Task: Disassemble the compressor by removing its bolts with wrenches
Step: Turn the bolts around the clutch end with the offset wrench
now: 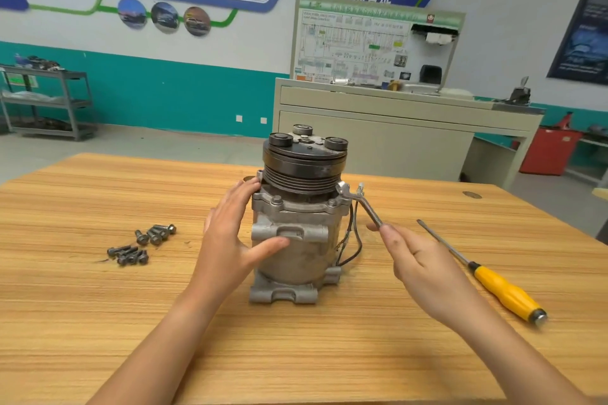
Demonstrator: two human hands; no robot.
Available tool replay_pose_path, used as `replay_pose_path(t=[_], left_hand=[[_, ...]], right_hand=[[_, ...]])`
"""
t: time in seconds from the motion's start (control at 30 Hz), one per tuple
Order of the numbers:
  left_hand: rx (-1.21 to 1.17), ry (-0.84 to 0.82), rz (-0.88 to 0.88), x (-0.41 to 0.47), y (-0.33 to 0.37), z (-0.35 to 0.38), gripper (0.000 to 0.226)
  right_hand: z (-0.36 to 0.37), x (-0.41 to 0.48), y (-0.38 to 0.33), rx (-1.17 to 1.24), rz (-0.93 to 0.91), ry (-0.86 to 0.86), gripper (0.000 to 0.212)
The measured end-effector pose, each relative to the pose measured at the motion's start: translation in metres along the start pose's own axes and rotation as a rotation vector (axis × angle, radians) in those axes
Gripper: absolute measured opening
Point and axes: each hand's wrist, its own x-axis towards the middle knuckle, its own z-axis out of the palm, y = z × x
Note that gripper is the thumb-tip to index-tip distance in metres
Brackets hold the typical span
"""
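A grey metal compressor [296,240] stands upright on the wooden table [98,306], with a black pulley [304,164] on top. My left hand [235,240] presses flat against its left side, fingers straight and thumb across the front. My right hand [418,260] pinches the lower end of a silver wrench [362,204]. The wrench's open jaw sits at the upper right flange of the compressor, by a bolt [333,203]. Another bolt [277,199] shows on the flange's front left. Several removed bolts [143,245] lie loose on the table to the left.
A yellow-handled screwdriver [487,276] lies on the table to the right of my right hand. Black wires [353,240] hang down the compressor's right side. Behind the table stand a beige cabinet [394,141] with a wiring board, a red bin [547,149] and a grey shelf [49,99].
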Motion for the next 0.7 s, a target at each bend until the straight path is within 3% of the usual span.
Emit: replay_pose_path(t=[0.13, 0.3, 0.43, 0.57, 0.7], left_hand=[[0.016, 0.038, 0.005, -0.002, 0.005, 0.004, 0.080], [0.064, 0.128, -0.040, -0.014, 0.024, 0.021, 0.086], [0.118, 0.181, -0.035, -0.020, 0.038, 0.033, 0.083], [0.102, 0.204, -0.044, -0.020, 0.040, 0.034, 0.087], [0.021, 0.230, -0.037, -0.017, 0.039, 0.036, 0.078]], right_hand=[[-0.028, 0.001, -0.014, -0.371, -0.029, -0.056, 0.030], [-0.044, 0.002, -0.025, -0.783, -0.029, -0.078, 0.039], [-0.050, 0.011, -0.030, -1.035, -0.041, -0.074, 0.058], [-0.054, 0.014, -0.039, -1.197, -0.059, -0.070, 0.068], [-0.050, 0.012, -0.047, -1.287, -0.048, -0.165, 0.074]])
